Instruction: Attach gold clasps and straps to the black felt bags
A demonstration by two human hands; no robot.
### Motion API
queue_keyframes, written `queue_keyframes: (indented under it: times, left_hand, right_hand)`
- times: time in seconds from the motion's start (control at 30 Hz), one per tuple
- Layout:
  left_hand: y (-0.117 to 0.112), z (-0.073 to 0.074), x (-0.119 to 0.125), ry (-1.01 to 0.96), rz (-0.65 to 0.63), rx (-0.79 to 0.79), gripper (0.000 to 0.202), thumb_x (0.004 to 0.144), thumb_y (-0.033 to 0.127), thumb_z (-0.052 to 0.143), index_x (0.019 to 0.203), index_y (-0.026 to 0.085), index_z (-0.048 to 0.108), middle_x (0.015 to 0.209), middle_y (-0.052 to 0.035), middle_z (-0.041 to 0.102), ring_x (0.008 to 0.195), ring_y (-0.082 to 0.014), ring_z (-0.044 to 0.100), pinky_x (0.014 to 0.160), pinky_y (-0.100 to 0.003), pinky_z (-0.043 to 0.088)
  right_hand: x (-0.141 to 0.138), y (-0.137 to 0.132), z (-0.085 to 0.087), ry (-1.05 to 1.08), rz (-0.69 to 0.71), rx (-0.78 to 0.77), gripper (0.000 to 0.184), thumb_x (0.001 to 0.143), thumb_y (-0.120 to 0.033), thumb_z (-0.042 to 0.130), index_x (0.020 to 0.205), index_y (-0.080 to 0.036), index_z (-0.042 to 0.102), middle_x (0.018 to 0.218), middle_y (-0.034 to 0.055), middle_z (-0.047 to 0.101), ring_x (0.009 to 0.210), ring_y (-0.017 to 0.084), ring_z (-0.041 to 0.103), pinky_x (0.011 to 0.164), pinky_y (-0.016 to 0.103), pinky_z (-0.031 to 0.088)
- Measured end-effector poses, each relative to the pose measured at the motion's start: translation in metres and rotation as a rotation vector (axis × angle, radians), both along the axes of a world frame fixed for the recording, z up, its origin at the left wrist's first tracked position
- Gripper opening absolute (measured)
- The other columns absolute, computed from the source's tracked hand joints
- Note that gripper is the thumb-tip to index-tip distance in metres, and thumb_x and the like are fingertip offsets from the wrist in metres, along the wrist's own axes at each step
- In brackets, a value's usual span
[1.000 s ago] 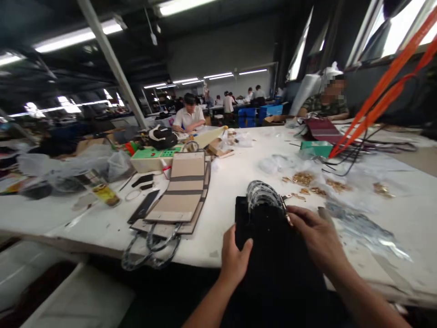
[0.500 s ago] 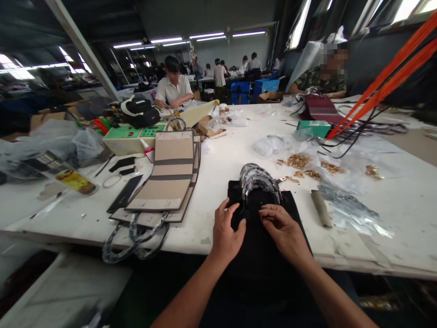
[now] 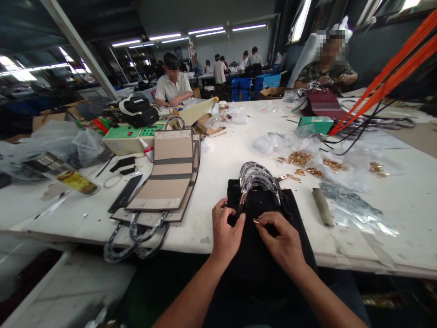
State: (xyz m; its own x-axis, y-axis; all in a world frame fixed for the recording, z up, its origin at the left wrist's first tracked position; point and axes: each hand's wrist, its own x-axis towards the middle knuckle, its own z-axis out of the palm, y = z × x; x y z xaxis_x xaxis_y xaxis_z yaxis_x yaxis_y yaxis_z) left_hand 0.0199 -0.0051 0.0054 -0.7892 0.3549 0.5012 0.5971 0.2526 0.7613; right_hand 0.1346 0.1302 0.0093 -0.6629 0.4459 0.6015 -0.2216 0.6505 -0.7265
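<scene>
While a stack of tan bags (image 3: 170, 175) lies flat on the white table (image 3: 225, 159) well to the left of the hands, seemingly already fitted with handles, the black bag (image 3: 266, 237) in front of the person looks to be only partway done. The left hand (image 3: 225, 230) is closed on the bag's upper left edge, thumb pressing just below the wrapped handles (image 3: 260, 178). Between the two hands, one handle end with a metal fitting reaches down onto the black panel. The right hand (image 3: 282, 239) rests on the bag just beside it, fingertips pinching a small gold clasp (image 3: 256, 221). Beyond and to the right of that hand, loose gold hardware (image 3: 300, 159) lies scattered among clear plastic, well apart from the bag, so more fittings apparently remain to be attached.
</scene>
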Motion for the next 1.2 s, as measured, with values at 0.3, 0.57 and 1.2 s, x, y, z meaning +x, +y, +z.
queue_keyframes:
  times: [0.3, 0.57, 1.2]
  left_hand:
    - [-0.022, 0.004, 0.0, -0.247, 0.015, -0.095, 0.026, 0.102, 0.042, 0.054, 0.119, 0.024, 0.062, 0.115, -0.0061, 0.067, 0.094, -0.0196, 0.065, 0.089, -0.037, 0.051]
    - [-0.031, 0.019, -0.003, -0.372, -0.051, -0.157, 0.039, 0.099, 0.045, 0.055, 0.129, 0.021, 0.064, 0.122, -0.0097, 0.067, 0.112, -0.0251, 0.065, 0.091, -0.039, 0.054]
    - [-0.042, 0.025, -0.007, -0.901, -0.301, 0.189, 0.062, 0.093, 0.06, 0.063, 0.129, 0.01, 0.068, 0.077, -0.0033, 0.06, 0.062, -0.0127, 0.054, 0.053, -0.023, 0.044]
  right_hand:
    - [0.014, 0.011, -0.004, -0.173, -0.154, 0.193, 0.014, 0.099, -0.029, 0.064, 0.105, -0.024, 0.076, 0.103, 0.0093, 0.068, 0.094, 0.022, 0.066, 0.08, 0.037, 0.056]
    - [0.009, -0.006, 0.012, -0.315, -0.095, -0.185, 0.022, 0.095, -0.042, 0.067, 0.094, -0.022, 0.074, 0.082, 0.002, 0.069, 0.065, 0.015, 0.06, 0.06, 0.027, 0.046]
    - [-0.011, -0.025, 0.02, -0.495, 0.04, -0.122, 0.032, 0.096, -0.049, 0.061, 0.08, -0.021, 0.065, 0.068, -0.0005, 0.062, 0.059, 0.013, 0.055, 0.057, 0.027, 0.039]
